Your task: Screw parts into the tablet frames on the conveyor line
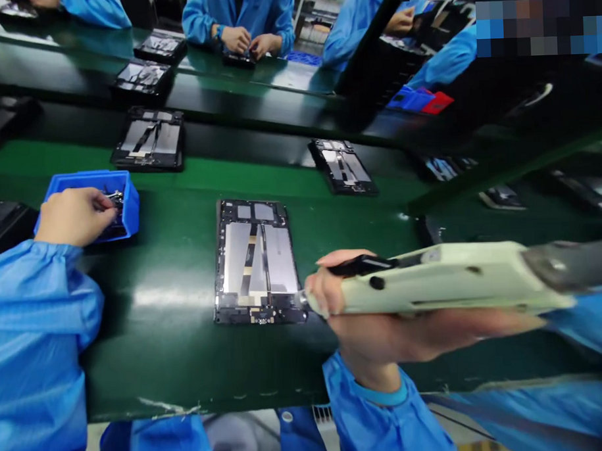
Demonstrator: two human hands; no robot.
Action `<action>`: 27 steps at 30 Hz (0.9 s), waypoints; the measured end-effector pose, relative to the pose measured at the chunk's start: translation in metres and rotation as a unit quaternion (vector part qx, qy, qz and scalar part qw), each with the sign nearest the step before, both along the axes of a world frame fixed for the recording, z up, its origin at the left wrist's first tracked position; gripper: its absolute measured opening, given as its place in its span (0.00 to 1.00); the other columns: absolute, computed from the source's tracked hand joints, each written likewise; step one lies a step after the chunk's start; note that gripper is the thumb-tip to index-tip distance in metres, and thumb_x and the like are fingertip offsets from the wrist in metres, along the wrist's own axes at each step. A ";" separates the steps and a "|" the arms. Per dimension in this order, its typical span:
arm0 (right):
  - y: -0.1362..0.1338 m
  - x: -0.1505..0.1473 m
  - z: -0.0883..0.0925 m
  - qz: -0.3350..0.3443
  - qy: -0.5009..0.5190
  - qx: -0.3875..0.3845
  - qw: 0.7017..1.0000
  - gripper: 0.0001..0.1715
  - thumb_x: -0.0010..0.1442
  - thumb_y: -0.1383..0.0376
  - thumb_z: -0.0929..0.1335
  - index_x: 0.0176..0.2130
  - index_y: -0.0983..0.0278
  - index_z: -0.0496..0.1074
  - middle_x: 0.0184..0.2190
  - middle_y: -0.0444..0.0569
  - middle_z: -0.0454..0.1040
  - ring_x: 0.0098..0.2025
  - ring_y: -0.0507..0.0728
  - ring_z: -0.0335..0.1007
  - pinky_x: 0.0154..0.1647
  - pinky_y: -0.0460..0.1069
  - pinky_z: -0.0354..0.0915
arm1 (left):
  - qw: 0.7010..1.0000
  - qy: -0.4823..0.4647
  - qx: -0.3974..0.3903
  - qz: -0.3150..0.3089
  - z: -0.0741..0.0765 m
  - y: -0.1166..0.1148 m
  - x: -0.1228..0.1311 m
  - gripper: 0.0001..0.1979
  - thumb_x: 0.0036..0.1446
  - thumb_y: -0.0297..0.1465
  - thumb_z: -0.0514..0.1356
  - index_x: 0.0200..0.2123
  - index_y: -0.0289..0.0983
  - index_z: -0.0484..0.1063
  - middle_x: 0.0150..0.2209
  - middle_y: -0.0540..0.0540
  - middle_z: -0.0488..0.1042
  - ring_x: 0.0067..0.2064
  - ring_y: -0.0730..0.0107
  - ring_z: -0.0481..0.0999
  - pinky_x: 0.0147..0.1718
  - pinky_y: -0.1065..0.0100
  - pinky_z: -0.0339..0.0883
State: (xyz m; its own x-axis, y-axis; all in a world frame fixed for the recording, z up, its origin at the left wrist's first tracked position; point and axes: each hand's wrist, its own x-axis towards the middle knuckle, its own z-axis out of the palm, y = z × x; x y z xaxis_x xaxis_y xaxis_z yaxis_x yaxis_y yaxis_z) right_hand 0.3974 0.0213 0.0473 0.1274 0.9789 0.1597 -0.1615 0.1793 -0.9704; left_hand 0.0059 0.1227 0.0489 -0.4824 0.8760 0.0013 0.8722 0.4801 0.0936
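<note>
My right hand (364, 328) is wrapped round a pale green electric screwdriver (451, 279), which lies almost level and points left. Its tip is by the lower right corner of an opened tablet (277, 259). The tablet lies flat on the green bench, with its silver battery area, dark ribbon cables and lower circuit board showing. My left hand (76, 213) reaches into a blue parts bin (133, 208) with thumb and fingers pinched together among small dark and shiny metal parts. What sits between those fingertips is too small to make out.
Other opened tablets lie on the benches, one at the back left (150, 138) and another at the back right (343, 166). A co-worker's hands (248, 42) work across the line. A dark upright post stands at the upper right, near blue and red bins (435, 102).
</note>
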 end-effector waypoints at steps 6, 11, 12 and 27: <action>-0.006 -0.038 0.006 0.112 0.061 0.019 0.992 0.50 0.47 0.21 0.66 0.37 0.61 0.82 0.15 0.43 0.66 0.15 0.55 0.62 0.18 0.52 0.59 | 0.990 -0.100 0.075 -0.064 -0.002 -0.010 -0.011 0.19 0.56 0.41 0.62 0.46 0.35 0.80 0.39 0.46 0.81 0.55 0.54 0.76 0.54 0.60 0.62; -0.001 -0.041 0.004 0.124 0.067 0.015 0.990 0.53 0.46 0.20 0.65 0.36 0.63 0.83 0.14 0.42 0.63 0.15 0.53 0.59 0.17 0.50 0.57 | 0.952 -0.216 0.197 -0.093 -0.009 -0.010 -0.021 0.18 0.49 0.47 0.66 0.34 0.39 0.79 0.22 0.50 0.70 0.67 0.58 0.64 0.49 0.63 0.52; -0.002 -0.043 0.003 0.121 0.069 0.019 0.990 0.52 0.46 0.20 0.65 0.35 0.63 0.82 0.14 0.41 0.63 0.15 0.53 0.59 0.17 0.50 0.57 | 0.945 -0.226 0.216 -0.097 -0.006 -0.011 -0.020 0.16 0.48 0.47 0.66 0.33 0.41 0.79 0.21 0.50 0.69 0.67 0.59 0.65 0.48 0.64 0.52; -0.007 -0.052 0.010 0.143 0.071 -0.018 0.987 0.47 0.42 0.23 0.70 0.30 0.62 0.77 0.16 0.43 0.67 0.17 0.55 0.61 0.18 0.51 0.61 | 0.774 -0.468 0.044 -0.425 -0.039 -0.038 0.220 0.06 0.62 0.24 0.59 0.37 0.37 0.76 0.31 0.50 0.81 0.33 0.70 0.79 0.35 0.71 0.67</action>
State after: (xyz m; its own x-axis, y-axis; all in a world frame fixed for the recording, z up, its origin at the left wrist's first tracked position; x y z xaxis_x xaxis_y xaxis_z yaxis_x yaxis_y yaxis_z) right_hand 0.3458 0.0147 0.0571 -0.1372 0.9827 0.1241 -0.3354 0.0718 -0.9393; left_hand 0.2255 0.0851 0.0096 0.4408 0.8942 0.0778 0.4002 -0.2734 0.8747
